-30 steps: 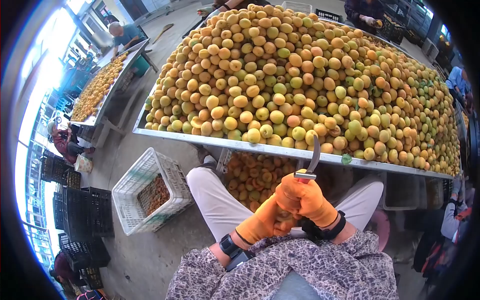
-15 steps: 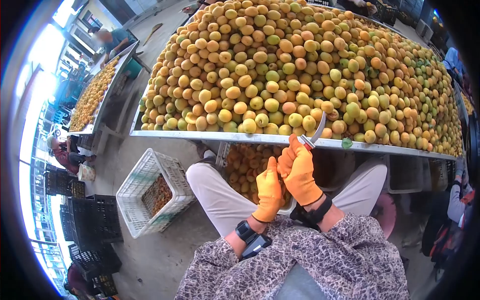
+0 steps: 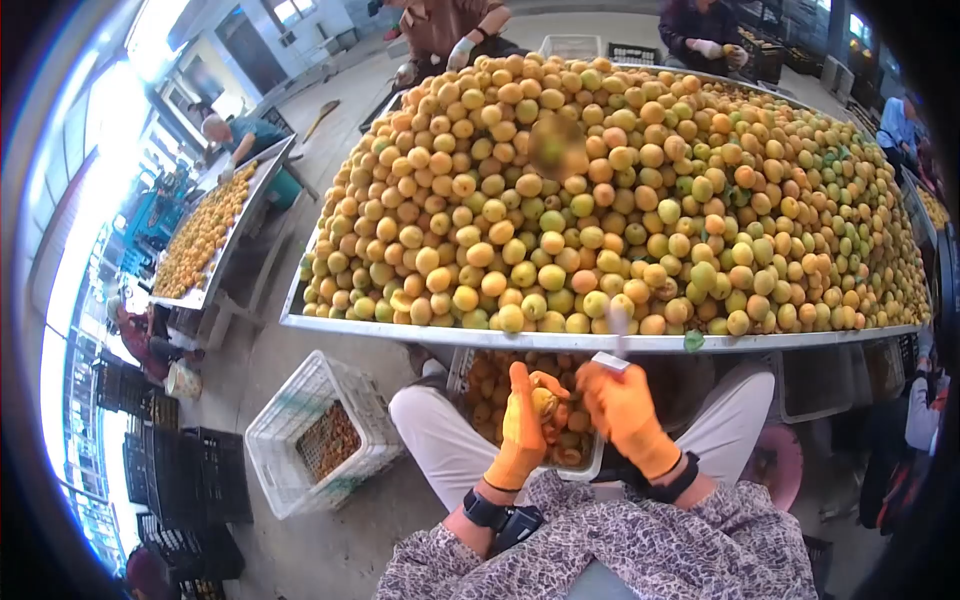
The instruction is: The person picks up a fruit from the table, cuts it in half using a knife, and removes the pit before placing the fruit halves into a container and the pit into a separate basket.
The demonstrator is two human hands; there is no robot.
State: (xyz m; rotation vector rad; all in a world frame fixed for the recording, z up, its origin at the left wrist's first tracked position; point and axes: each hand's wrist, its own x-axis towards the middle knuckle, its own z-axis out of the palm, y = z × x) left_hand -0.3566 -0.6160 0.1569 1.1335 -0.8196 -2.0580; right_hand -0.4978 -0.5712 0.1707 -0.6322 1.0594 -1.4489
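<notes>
My left hand (image 3: 520, 430), in an orange glove, is closed around a yellow apricot (image 3: 544, 402) above a crate of fruit between my knees. My right hand (image 3: 628, 418), gloved the same way, grips a knife (image 3: 611, 361); its blade points up and is smeared by motion. The two hands are slightly apart. Under them, the fruit in the crate (image 3: 490, 385) looks partly split or halved. Just beyond the hands, a metal-edged table (image 3: 500, 338) carries a big heap of apricots (image 3: 590, 220), yellow to orange with some green.
A white plastic crate (image 3: 268, 440) with small brown pieces at its bottom stands on the floor at my left. Black crates (image 3: 165, 470) are stacked farther left. Another fruit table (image 3: 215, 270) is behind. Co-workers (image 3: 455, 30) sit across the heap and at both sides.
My hands have moved apart, and an apricot now shows in the left one. The knife has turned more upright. My view has tilted up, bringing people across the table into sight.
</notes>
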